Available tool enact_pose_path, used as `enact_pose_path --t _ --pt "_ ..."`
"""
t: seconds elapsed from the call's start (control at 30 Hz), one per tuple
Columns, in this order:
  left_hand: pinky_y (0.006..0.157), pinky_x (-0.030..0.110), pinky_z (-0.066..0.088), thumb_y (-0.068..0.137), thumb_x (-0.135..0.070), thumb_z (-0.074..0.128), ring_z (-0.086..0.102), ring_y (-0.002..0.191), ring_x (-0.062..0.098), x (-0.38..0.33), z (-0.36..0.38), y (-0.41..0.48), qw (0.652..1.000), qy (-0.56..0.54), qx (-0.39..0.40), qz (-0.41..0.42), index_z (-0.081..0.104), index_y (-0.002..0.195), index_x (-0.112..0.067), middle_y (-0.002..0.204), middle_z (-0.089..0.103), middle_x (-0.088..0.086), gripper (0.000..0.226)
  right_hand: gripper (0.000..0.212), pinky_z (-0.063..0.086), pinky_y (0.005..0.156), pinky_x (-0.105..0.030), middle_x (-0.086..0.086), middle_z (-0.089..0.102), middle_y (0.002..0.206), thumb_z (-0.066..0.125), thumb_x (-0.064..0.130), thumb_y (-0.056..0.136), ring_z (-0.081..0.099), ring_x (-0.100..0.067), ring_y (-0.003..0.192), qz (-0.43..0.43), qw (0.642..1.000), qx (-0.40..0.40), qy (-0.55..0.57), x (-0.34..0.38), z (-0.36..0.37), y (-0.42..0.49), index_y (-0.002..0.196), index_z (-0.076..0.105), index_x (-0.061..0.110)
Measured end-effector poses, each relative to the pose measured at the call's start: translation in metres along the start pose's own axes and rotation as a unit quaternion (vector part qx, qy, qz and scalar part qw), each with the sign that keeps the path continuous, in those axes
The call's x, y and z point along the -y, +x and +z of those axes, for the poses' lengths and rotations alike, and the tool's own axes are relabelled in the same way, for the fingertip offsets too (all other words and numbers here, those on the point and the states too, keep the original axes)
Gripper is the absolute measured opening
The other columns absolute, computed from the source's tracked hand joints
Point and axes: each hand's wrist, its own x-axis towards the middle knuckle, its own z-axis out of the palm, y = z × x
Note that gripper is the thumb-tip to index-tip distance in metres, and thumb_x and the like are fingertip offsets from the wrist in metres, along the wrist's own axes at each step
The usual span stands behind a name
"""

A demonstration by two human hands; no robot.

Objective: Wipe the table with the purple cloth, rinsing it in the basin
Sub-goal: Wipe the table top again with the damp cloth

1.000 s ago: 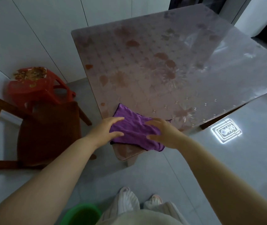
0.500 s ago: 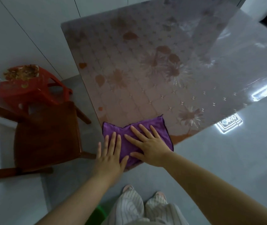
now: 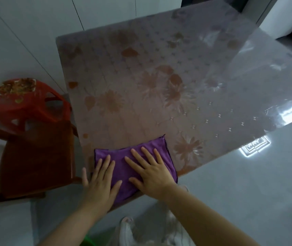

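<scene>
The purple cloth (image 3: 122, 157) lies spread flat on the near corner of the table (image 3: 159, 77), which has a glossy cover with a pink flower pattern. My left hand (image 3: 101, 181) presses on the cloth's left part with straight fingers, its little finger off the cloth's edge. My right hand (image 3: 152, 171) lies flat on the cloth's right part, fingers spread and pointing away from me. A sliver of the green basin (image 3: 88, 241) shows on the floor at the bottom edge, mostly hidden by my left arm.
A dark wooden chair (image 3: 35, 157) stands close to the table's left side, with a red plastic stool (image 3: 26, 103) behind it. White tiled walls run along the back left. Grey floor lies to the right. My white shoes (image 3: 129, 231) are below the table corner.
The cloth went from bunched between curled fingers to spread flat under both palms. Both hands have since stayed flat on it, and the view has shifted slightly.
</scene>
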Motion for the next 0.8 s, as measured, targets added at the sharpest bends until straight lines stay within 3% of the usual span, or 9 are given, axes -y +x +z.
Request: enact_pose_path --t 0.03,0.1,0.27,0.37,0.5,0.6,0.67,0.73,0.8 --pt "0.111 0.056 0.000 0.079 -0.067 0.002 0.003 0.140 0.015 -0.009 -0.003 0.011 0.999 -0.013 -0.037 -0.005 0.027 0.142 -0.019 0.154 0.015 -0.001 0.084 0.060 -0.033 0.099 -0.045 0.014 -0.019 0.149 0.005 0.067 0.086 -0.016 -0.021 0.142 0.010 1.000 -0.008 -0.003 -0.023 -0.005 -0.002 0.136 -0.022 0.047" --pt "0.112 0.052 -0.006 0.083 -0.059 0.014 -0.005 0.140 0.011 -0.028 -0.009 0.032 0.995 -0.030 -0.089 -0.041 0.021 0.143 -0.024 0.155 0.008 -0.005 0.071 0.062 -0.033 0.100 -0.042 0.016 -0.020 0.148 0.009 0.069 0.086 -0.011 -0.022 0.144 0.017 0.999 -0.025 -0.019 -0.080 -0.016 -0.008 0.134 -0.025 0.049" --pt "0.113 0.055 0.005 0.090 -0.034 0.047 0.018 0.141 0.026 -0.076 -0.027 0.054 0.967 -0.099 -0.123 -0.202 0.018 0.144 -0.021 0.153 0.021 0.005 0.063 0.068 -0.016 0.109 -0.050 0.018 -0.005 0.155 0.008 0.080 0.078 -0.005 -0.023 0.144 0.132 0.991 -0.032 -0.011 -0.219 -0.064 -0.008 0.135 -0.018 0.054" --pt "0.111 0.051 0.020 0.088 -0.026 0.053 0.031 0.133 0.032 -0.098 -0.021 0.040 0.939 -0.169 -0.144 -0.264 0.023 0.142 -0.015 0.146 0.034 0.014 0.063 0.075 -0.013 0.109 -0.055 0.011 -0.004 0.157 0.012 0.080 0.077 -0.009 -0.029 0.143 0.140 0.990 -0.008 0.016 -0.219 -0.077 0.044 0.143 -0.005 0.048" --pt "0.110 0.051 0.022 0.086 -0.025 0.055 0.031 0.133 0.032 -0.111 -0.010 0.011 0.913 -0.208 -0.146 -0.319 0.024 0.142 -0.015 0.144 0.036 0.013 0.064 0.076 -0.019 0.103 -0.060 0.003 -0.009 0.158 0.024 0.075 0.082 -0.014 -0.036 0.141 -0.085 0.994 0.067 -0.028 -0.117 -0.057 0.087 0.146 0.002 0.040" --pt "0.109 0.051 0.018 0.085 -0.023 0.058 0.032 0.133 0.035 -0.107 -0.013 0.006 0.903 -0.185 -0.163 -0.352 0.029 0.140 -0.013 0.143 0.038 0.016 0.062 0.069 -0.036 0.092 -0.054 0.001 -0.008 0.158 0.021 0.068 0.087 -0.018 -0.035 0.141 -0.261 0.956 0.114 -0.072 -0.045 -0.025 0.049 0.147 0.006 0.037" --pt "0.111 0.051 0.016 0.086 -0.025 0.056 0.029 0.135 0.033 -0.104 -0.019 0.012 0.901 -0.178 -0.159 -0.362 0.026 0.141 -0.017 0.146 0.034 0.014 0.063 0.060 -0.039 0.093 -0.049 0.004 -0.003 0.158 0.015 0.061 0.092 -0.014 -0.031 0.142 -0.306 0.942 0.118 -0.079 -0.044 -0.018 0.022 0.146 0.007 0.038" --pt "0.110 0.048 0.020 0.087 -0.026 0.054 0.027 0.136 0.032 -0.104 -0.023 0.023 0.905 -0.189 -0.154 -0.349 0.021 0.143 -0.020 0.148 0.032 0.011 0.065 0.054 -0.016 0.109 -0.053 0.007 0.018 0.155 0.019 0.054 0.092 0.012 -0.028 0.143 -0.298 0.948 0.073 -0.083 -0.078 -0.024 0.012 0.144 0.021 0.041" --pt "0.108 0.046 0.025 0.088 -0.024 0.054 0.029 0.134 0.033 -0.105 -0.027 0.033 0.908 -0.203 -0.154 -0.333 0.021 0.143 -0.018 0.147 0.033 0.012 0.065 0.051 0.019 0.107 -0.057 0.006 0.040 0.146 0.026 0.052 0.088 0.040 -0.029 0.132 -0.217 0.973 0.009 -0.076 -0.128 -0.041 0.008 0.137 0.039 0.041"
